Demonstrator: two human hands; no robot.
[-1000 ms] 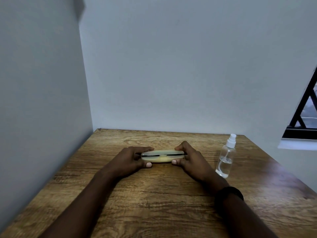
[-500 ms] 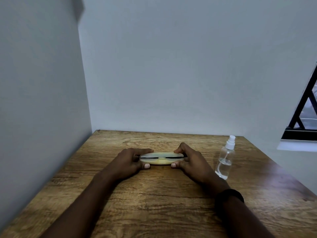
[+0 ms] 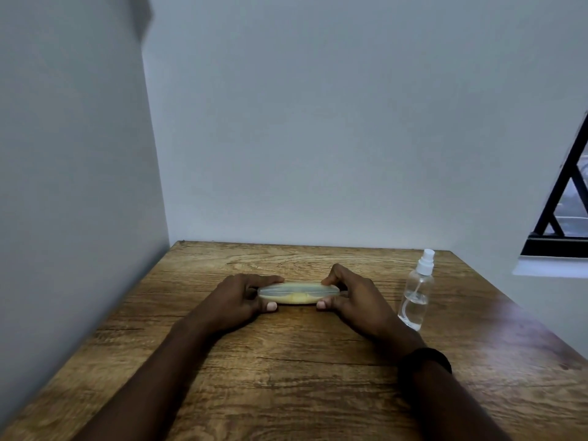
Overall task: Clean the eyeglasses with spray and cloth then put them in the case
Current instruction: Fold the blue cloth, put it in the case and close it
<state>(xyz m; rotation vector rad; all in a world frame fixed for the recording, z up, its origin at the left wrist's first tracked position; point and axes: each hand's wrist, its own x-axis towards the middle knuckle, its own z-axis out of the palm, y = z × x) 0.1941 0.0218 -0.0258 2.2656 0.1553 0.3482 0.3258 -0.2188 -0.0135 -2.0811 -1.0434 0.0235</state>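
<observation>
A translucent, pale yellow glasses case [image 3: 297,293] lies on the wooden table [image 3: 286,377], its two halves pressed together. My left hand [image 3: 237,299] grips its left end, thumb in front and fingers on top. At the right end my right hand [image 3: 353,297] holds it the same way. Something yellowish shows faintly through the case; I cannot make out the eyeglasses or a cloth. A clear spray bottle [image 3: 415,294] with a white nozzle stands upright just right of my right hand.
The table sits in a corner, with a grey wall on the left and another behind. A black window frame [image 3: 563,198] is at the far right. A black band [image 3: 426,361] circles my right wrist.
The dark gap along the case's seam has disappeared, so the case looks pressed shut now. Both hands stay on its ends. The bottle has not moved.
</observation>
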